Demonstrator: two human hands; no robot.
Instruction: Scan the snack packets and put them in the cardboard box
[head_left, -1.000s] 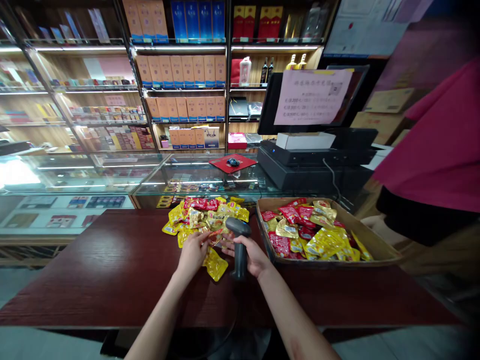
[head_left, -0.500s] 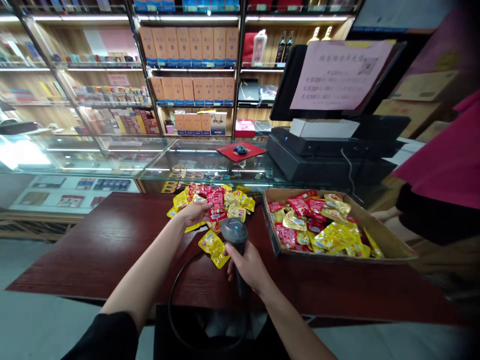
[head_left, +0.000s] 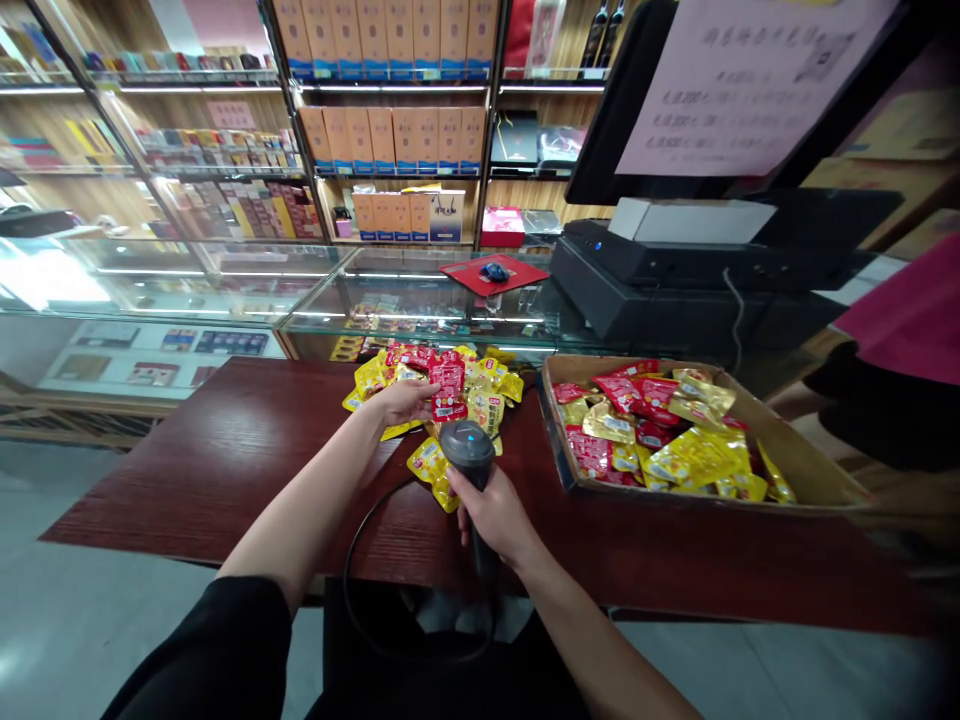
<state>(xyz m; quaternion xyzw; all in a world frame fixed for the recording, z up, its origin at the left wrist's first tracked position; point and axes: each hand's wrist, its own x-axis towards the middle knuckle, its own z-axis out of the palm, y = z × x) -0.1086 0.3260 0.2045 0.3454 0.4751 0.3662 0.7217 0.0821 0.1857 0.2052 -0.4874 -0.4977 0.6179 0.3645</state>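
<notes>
Pinched in my left hand (head_left: pixel 405 402) is a red snack packet (head_left: pixel 448 388), held up by its edge over a heap of snack packets (head_left: pixel 369 378) in red, yellow and gold. My right hand (head_left: pixel 495 510) is wrapped round the handle of a black barcode scanner (head_left: pixel 466 445) with a small blue light on top. The scanner's head points away from me, towards the red packet and just short of it. Beside the scanner lies a yellow packet (head_left: pixel 431 470) on the table, partly hidden by it. A black cable (head_left: pixel 349 560) loops from the scanner towards my lap.
A shallow cardboard box (head_left: pixel 559 440) with many packets stands on the right of the dark red wooden table (head_left: pixel 225 450). Behind are a glass display counter (head_left: pixel 315 290), a blue mouse (head_left: pixel 494 271) on a red mat, and a monitor (head_left: pixel 615 110). A person in pink (head_left: pixel 907 325) stands at right.
My view has tilted down, so shelves and monitor sit higher in the picture. Both hands keep their holds, on the red packet and the scanner.
</notes>
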